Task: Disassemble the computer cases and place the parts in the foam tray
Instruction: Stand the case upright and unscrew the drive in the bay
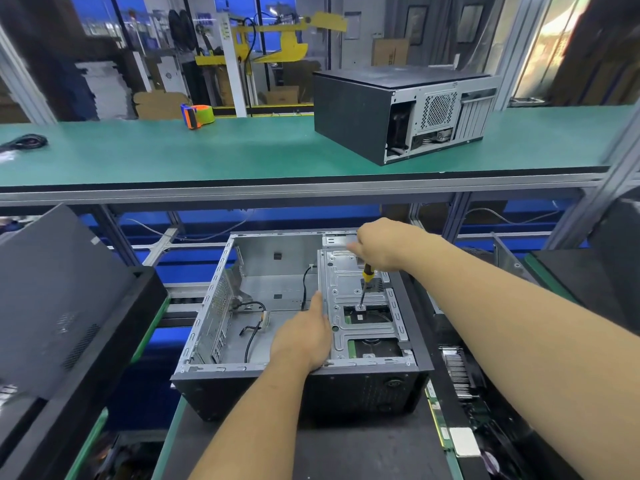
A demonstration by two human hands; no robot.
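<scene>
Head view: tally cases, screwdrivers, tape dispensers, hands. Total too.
Computer cases: 2, the open case under the hands and the closed case on the green shelf.
Screwdrivers: 1, the screwdriver gripped by the right hand.
Tape dispensers: 1, the tape dispenser.
Hands: 2, counting the left hand resting on the drive cage.
Total: 6

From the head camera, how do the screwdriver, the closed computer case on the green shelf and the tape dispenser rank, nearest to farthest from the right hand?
1. Screwdriver: gripped in the right hand, tip down on the drive bracket.
2. Closed computer case: on the green shelf, above and behind the hand.
3. Tape dispenser: far left on that shelf.
</scene>
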